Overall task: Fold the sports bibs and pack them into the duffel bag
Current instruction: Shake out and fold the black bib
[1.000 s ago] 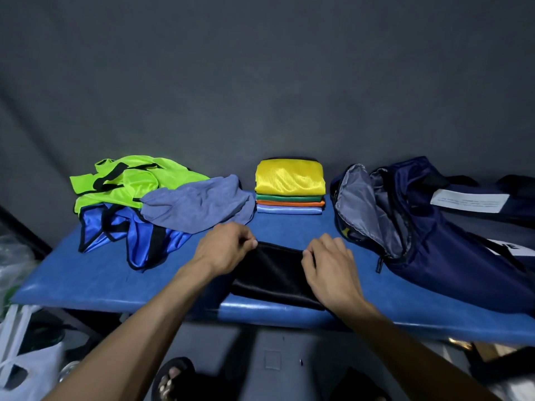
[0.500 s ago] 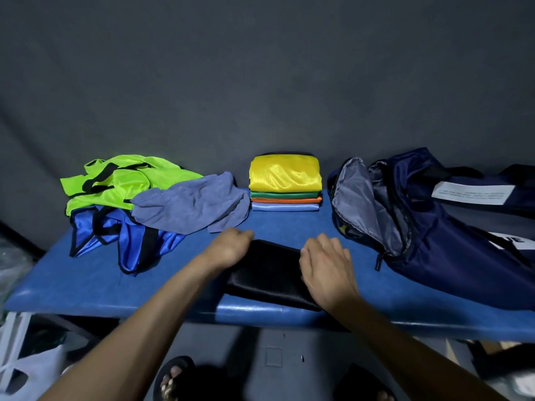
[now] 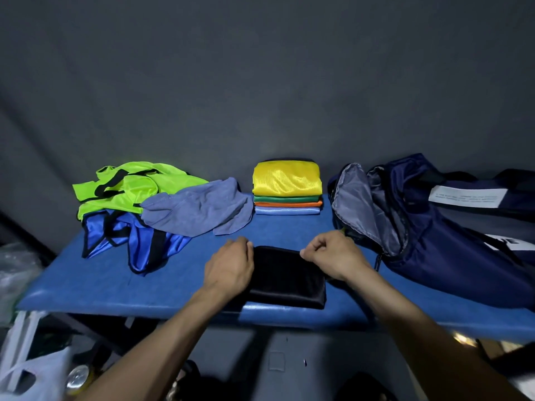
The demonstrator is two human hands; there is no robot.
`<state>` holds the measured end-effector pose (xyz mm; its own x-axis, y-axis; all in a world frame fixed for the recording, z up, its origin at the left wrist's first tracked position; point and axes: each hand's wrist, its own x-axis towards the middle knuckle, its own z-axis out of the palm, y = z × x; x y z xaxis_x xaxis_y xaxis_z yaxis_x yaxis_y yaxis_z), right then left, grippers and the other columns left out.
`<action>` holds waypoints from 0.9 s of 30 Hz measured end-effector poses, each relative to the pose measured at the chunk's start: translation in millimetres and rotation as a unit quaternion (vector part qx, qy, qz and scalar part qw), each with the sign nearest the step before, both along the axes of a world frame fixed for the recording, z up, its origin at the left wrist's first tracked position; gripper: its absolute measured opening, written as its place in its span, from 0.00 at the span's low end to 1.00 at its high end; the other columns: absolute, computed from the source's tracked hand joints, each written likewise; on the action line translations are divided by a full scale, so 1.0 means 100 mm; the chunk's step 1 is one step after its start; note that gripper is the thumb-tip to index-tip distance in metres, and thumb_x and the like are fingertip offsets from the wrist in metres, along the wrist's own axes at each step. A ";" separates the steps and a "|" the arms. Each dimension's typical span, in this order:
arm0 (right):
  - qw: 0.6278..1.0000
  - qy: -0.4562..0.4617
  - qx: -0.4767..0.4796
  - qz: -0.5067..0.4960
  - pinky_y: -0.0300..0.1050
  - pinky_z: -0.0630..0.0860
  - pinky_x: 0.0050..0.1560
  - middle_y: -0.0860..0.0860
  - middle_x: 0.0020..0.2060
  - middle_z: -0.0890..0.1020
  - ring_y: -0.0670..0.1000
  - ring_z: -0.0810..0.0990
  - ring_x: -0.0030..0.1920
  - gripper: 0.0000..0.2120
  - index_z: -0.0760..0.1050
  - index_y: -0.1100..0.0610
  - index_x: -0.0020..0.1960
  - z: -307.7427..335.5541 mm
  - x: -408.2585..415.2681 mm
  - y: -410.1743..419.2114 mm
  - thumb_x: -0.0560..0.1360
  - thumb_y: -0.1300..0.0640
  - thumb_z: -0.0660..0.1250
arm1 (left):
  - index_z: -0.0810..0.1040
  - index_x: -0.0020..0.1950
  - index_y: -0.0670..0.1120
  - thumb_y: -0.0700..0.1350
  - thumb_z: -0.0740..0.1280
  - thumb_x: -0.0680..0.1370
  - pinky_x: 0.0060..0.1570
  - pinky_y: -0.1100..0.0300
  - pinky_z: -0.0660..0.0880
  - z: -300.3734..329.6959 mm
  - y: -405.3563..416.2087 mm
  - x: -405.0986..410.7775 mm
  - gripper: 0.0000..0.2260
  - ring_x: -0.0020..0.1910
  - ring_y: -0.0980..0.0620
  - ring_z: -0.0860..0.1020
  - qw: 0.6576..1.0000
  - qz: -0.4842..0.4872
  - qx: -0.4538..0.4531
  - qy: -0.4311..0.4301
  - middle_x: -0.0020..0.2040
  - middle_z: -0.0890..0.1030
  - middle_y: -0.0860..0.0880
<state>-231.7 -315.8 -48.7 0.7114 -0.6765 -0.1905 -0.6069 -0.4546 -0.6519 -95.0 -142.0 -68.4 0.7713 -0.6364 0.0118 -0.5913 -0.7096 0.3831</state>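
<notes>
Black bib folded at the desk's front edge

Green and blue bibs (image 3: 124, 209) lie heaped at left. Left hand (image 3: 230, 269) rests curled on the black bib (image 3: 285, 277); right hand (image 3: 333, 256) pinches its far corner. Open duffel bag (image 3: 434, 241) lies at right.

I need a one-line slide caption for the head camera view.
Both hands, left and right, grip a folded black bib on the blue table, beside the open navy duffel bag.

Single head-worn view, forward and down, close over the blue table (image 3: 86, 287).
</notes>
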 end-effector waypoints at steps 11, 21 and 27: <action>0.964 -0.157 0.197 -0.088 0.41 0.80 0.43 0.53 0.39 0.87 0.50 0.86 0.41 0.07 0.85 0.61 0.39 0.01 0.08 -0.08 0.66 0.61 0.82 | 0.75 0.58 0.43 0.54 0.53 0.86 0.55 0.48 0.72 0.06 0.09 0.00 0.17 0.56 0.40 0.77 0.993 -0.024 -0.089 0.074 0.54 0.80 0.43; 0.959 -0.189 0.188 -0.093 0.41 0.78 0.41 0.51 0.34 0.86 0.48 0.84 0.36 0.07 0.85 0.61 0.38 -0.08 0.25 -0.18 0.66 0.61 0.82 | 0.77 0.64 0.46 0.55 0.63 0.83 0.55 0.60 0.70 0.08 -0.06 0.17 0.16 0.60 0.48 0.77 0.982 -0.011 -0.082 0.168 0.58 0.78 0.48; 0.955 -0.203 0.195 -0.091 0.38 0.76 0.37 0.51 0.33 0.85 0.45 0.82 0.33 0.08 0.84 0.62 0.40 -0.11 0.31 -0.20 0.68 0.60 0.81 | 0.80 0.54 0.47 0.46 0.70 0.80 0.53 0.59 0.74 0.02 -0.14 0.40 0.05 0.48 0.50 0.79 0.955 0.008 -0.147 0.259 0.48 0.81 0.49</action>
